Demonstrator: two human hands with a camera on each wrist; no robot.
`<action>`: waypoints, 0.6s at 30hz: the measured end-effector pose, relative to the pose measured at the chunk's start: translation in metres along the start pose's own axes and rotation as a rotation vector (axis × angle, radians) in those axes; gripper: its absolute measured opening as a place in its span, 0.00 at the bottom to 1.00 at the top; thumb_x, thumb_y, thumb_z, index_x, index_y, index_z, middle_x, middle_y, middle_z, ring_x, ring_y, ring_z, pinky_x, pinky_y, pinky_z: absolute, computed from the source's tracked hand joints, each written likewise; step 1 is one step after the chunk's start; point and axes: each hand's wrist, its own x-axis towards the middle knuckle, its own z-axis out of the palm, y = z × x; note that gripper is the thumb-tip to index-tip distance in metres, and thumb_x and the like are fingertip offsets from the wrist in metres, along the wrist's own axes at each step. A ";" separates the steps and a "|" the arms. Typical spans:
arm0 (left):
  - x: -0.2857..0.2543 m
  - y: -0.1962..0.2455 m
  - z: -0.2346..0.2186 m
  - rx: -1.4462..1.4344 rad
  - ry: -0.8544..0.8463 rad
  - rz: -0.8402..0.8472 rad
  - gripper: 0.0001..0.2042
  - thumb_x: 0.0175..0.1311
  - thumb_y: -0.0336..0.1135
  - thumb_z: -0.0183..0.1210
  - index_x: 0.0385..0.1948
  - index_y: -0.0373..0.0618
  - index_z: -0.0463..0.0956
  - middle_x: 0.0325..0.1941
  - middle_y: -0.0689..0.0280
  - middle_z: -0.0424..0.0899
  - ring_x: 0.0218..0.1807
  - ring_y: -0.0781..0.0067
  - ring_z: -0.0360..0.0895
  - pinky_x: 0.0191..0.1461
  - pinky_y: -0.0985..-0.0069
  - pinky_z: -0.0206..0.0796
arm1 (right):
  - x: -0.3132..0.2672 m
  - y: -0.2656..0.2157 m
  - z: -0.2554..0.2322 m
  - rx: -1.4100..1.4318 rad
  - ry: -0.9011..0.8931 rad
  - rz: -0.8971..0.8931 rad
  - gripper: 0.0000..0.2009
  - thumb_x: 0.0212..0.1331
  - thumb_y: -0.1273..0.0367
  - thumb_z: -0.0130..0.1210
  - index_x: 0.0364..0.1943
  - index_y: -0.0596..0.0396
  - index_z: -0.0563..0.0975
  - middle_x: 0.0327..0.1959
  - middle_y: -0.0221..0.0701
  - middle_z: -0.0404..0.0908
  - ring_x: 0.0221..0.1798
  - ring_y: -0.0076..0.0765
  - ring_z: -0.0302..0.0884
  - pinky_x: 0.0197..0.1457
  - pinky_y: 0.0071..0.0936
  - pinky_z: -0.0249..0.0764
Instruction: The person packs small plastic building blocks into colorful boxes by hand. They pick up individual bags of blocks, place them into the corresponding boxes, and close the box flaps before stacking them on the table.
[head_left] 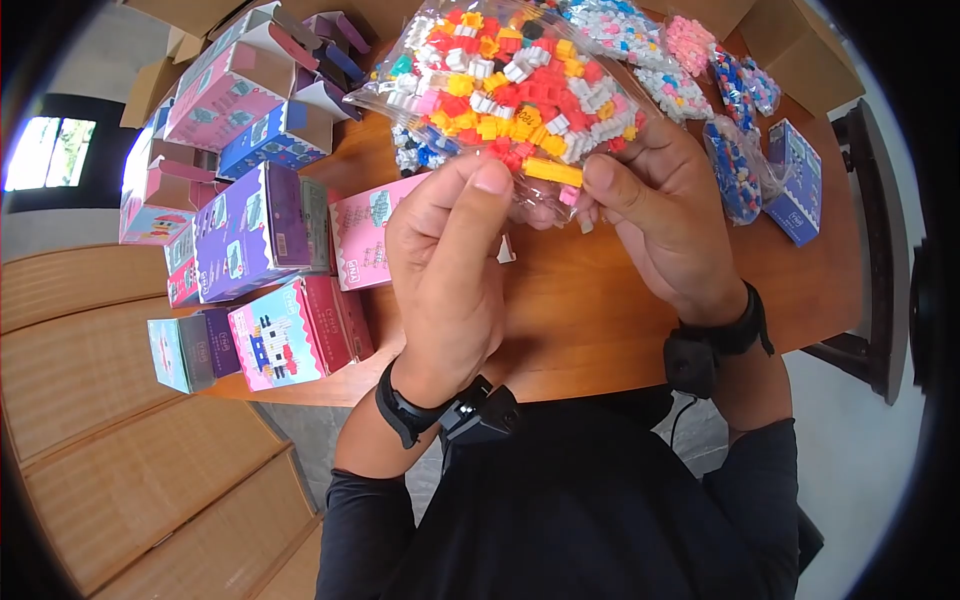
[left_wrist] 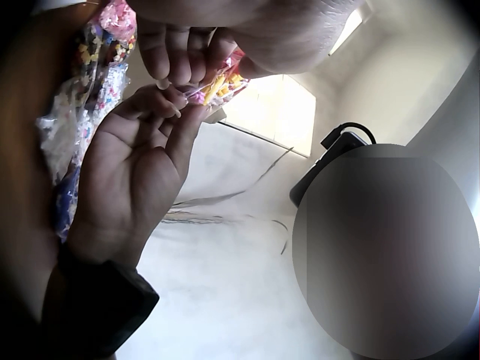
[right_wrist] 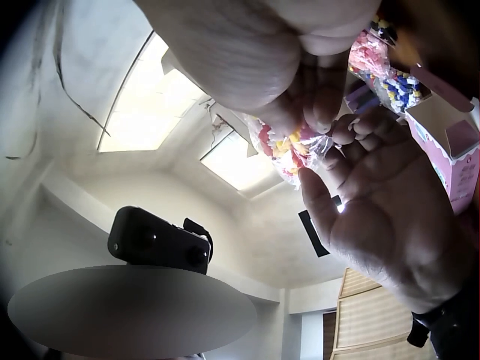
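A clear plastic bag of small building bricks (head_left: 520,95), mostly red, yellow and white, is held up over the table in the head view. My left hand (head_left: 450,245) pinches its near edge with the thumb on top. On the opposite side my right hand (head_left: 680,220) grips the same edge between thumb and fingers. Between the two thumbs a long yellow brick (head_left: 550,172) shows through the plastic. Both wrist views catch the fingertips close together at the bag's edge, with part of the bag (right_wrist: 289,150) behind them.
Several printed toy boxes, among them a purple box (head_left: 240,235) and a pink box (head_left: 300,335), crowd the left of the wooden table (head_left: 590,330). More brick bags (head_left: 735,165) lie at the back right beside a blue box (head_left: 795,185). An open cardboard carton (head_left: 800,55) stands behind.
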 end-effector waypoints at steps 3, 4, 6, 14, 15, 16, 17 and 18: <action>-0.001 -0.002 -0.002 0.056 -0.011 0.025 0.06 0.66 0.28 0.55 0.35 0.34 0.76 0.32 0.65 0.81 0.34 0.81 0.75 0.42 0.83 0.66 | 0.000 0.001 -0.001 -0.012 0.005 -0.010 0.14 0.59 0.71 0.59 0.48 0.59 0.74 0.35 0.29 0.80 0.33 0.18 0.74 0.38 0.18 0.72; -0.002 -0.003 -0.003 0.078 -0.009 0.032 0.05 0.65 0.27 0.55 0.35 0.34 0.75 0.33 0.65 0.81 0.34 0.82 0.75 0.42 0.83 0.66 | -0.001 0.001 -0.002 -0.018 0.005 -0.012 0.14 0.59 0.71 0.59 0.48 0.59 0.74 0.35 0.29 0.80 0.33 0.18 0.74 0.38 0.18 0.72; -0.003 -0.003 -0.002 0.099 -0.005 0.053 0.04 0.64 0.25 0.56 0.35 0.34 0.75 0.33 0.65 0.81 0.34 0.82 0.75 0.41 0.84 0.66 | -0.001 0.000 -0.002 -0.029 -0.017 -0.016 0.14 0.59 0.71 0.59 0.48 0.60 0.74 0.36 0.30 0.81 0.33 0.18 0.75 0.38 0.18 0.72; -0.007 -0.001 0.004 0.096 -0.015 0.112 0.03 0.63 0.22 0.56 0.35 0.33 0.75 0.34 0.64 0.82 0.35 0.82 0.76 0.42 0.85 0.67 | -0.003 -0.003 -0.002 -0.135 -0.026 -0.078 0.21 0.58 0.68 0.61 0.54 0.62 0.70 0.44 0.35 0.80 0.38 0.23 0.77 0.38 0.19 0.72; -0.007 0.000 0.004 0.095 -0.019 0.106 0.03 0.63 0.22 0.56 0.35 0.33 0.75 0.34 0.64 0.82 0.36 0.82 0.76 0.42 0.84 0.68 | -0.003 -0.003 -0.002 -0.130 -0.029 -0.078 0.23 0.57 0.68 0.61 0.55 0.62 0.70 0.45 0.35 0.80 0.39 0.24 0.77 0.39 0.20 0.72; -0.008 0.001 0.004 0.094 -0.023 0.100 0.03 0.63 0.22 0.56 0.35 0.33 0.75 0.34 0.64 0.82 0.36 0.82 0.76 0.42 0.84 0.68 | -0.003 -0.003 -0.003 -0.125 -0.033 -0.079 0.24 0.57 0.68 0.61 0.56 0.63 0.69 0.45 0.35 0.80 0.40 0.24 0.78 0.39 0.20 0.73; -0.008 0.001 0.004 0.092 -0.027 0.094 0.03 0.63 0.22 0.57 0.35 0.33 0.75 0.35 0.63 0.82 0.36 0.82 0.76 0.42 0.84 0.68 | -0.003 -0.003 -0.002 -0.119 -0.034 -0.091 0.25 0.57 0.68 0.61 0.57 0.63 0.68 0.46 0.36 0.80 0.42 0.25 0.78 0.40 0.20 0.73; -0.008 0.001 0.004 0.099 -0.022 0.099 0.03 0.63 0.22 0.57 0.35 0.33 0.74 0.35 0.63 0.82 0.36 0.82 0.76 0.42 0.84 0.68 | -0.003 -0.003 -0.001 -0.113 -0.034 -0.103 0.25 0.56 0.69 0.62 0.57 0.63 0.68 0.47 0.36 0.80 0.43 0.25 0.78 0.40 0.20 0.74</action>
